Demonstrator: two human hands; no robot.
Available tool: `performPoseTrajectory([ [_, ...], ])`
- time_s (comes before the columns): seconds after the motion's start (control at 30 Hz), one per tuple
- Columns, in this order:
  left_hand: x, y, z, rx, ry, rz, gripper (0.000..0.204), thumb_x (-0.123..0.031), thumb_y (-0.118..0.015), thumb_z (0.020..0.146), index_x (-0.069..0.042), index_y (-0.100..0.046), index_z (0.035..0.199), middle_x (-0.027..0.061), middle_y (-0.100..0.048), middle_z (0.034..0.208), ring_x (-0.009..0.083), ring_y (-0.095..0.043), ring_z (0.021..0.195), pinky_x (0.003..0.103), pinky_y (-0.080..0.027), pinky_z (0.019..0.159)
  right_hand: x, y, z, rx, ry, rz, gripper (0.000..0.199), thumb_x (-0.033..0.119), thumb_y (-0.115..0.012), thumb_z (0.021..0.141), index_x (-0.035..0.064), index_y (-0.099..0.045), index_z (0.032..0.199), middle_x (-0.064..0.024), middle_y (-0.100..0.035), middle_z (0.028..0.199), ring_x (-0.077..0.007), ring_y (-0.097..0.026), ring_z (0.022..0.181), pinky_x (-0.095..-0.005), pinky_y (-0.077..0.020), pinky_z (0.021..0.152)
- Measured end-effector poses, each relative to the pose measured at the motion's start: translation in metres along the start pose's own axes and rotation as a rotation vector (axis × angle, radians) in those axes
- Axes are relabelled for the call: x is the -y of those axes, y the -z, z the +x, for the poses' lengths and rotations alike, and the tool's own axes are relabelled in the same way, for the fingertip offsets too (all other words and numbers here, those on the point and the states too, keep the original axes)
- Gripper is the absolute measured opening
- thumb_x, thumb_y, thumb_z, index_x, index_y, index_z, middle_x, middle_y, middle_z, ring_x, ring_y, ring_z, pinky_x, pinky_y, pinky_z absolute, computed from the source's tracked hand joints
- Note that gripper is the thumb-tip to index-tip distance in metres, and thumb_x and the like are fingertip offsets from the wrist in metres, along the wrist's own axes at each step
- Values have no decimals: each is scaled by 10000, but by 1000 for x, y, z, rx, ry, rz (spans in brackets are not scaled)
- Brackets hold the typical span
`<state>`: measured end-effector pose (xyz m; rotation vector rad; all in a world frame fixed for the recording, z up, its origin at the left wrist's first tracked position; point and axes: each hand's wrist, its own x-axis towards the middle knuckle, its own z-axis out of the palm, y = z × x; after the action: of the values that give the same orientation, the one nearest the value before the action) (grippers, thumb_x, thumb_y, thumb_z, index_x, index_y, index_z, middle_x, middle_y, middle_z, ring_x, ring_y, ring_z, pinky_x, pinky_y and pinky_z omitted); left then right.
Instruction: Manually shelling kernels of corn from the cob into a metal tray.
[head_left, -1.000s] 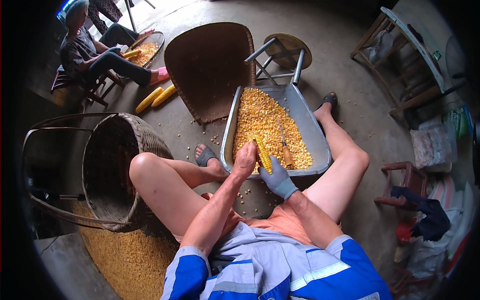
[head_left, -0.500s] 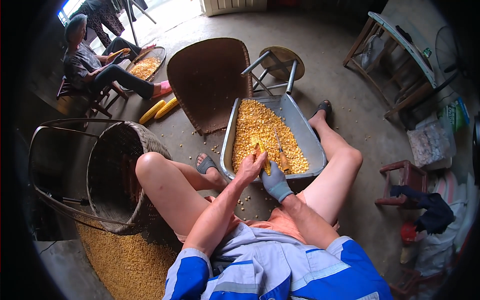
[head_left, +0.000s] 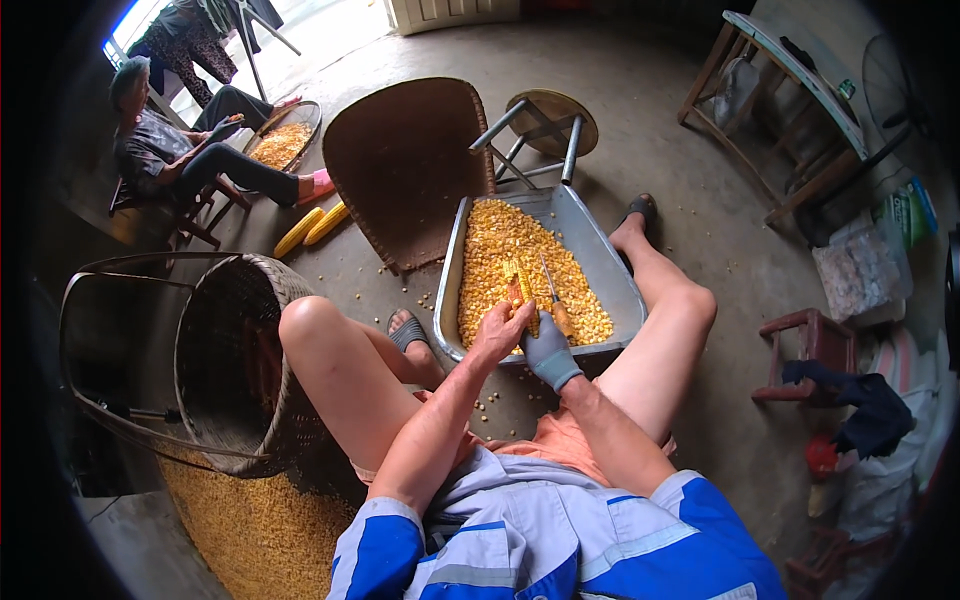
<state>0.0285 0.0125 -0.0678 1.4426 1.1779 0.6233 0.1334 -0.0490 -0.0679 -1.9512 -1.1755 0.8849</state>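
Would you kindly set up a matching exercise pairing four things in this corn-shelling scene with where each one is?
Things:
1. corn cob
2. metal tray
3. wicker basket
4. two whole cobs

Places:
A. on its side by the person's left knee
B. on the floor near the seated co-worker
C. in the left hand
D. between the person's feet, full of kernels

Pairs: 1-C, 2-D, 3-A, 4-B

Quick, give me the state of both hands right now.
Left hand: bare, closed around a corn cob over the metal tray of kernels.
Right hand: grey-gloved, closed on a thin pointed tool beside the cob.
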Motion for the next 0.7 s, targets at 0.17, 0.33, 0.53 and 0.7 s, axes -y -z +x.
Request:
performPoseTrajectory([
  [0.17, -17, -2, -4, 90, 130, -314, 337, -350, -487, 938, -32, -599, 924, -27, -450, 606, 71, -397, 494, 231, -318, 442, -11, 10, 14, 104, -82, 161, 417, 365, -618, 816, -16, -533, 963, -244, -637, 844, -364, -645, 801, -415, -499, 714],
  [0.33, -28, 2, -10, 87, 204, -318, 329, -333, -512, 929, -24, -603, 994, -30, -476, 650, 62, -413, 520, 218, -323, 458, -18, -3, 15, 21, -48, 207, 405, 330, -651, 801, -9, -547, 998, -219, -644, 838, -310, -650, 803, -386, -501, 706],
  [0.53, -34, 8, -14, 195, 41, -200, 294, -318, -565, 903, -31, -613, 942, -26, -508, 692, 43, -447, 608, 207, -343, 505, -24, -3, 17, 47, 109, 161, 462, 294, -683, 781, 0, -491, 1081, -205, -641, 892, -285, -644, 851, -365, -497, 733],
  [0.7, -11, 10, -7, 167, 103, -352, 259, -300, -486, 930, -65, -595, 912, -44, -437, 649, 57, -416, 564, 222, -353, 477, 3, 19, 14, 215, -212, 381, 434, 292, -651, 800, -28, -515, 1060, -214, -644, 909, -300, -643, 839, -383, -497, 733],
])
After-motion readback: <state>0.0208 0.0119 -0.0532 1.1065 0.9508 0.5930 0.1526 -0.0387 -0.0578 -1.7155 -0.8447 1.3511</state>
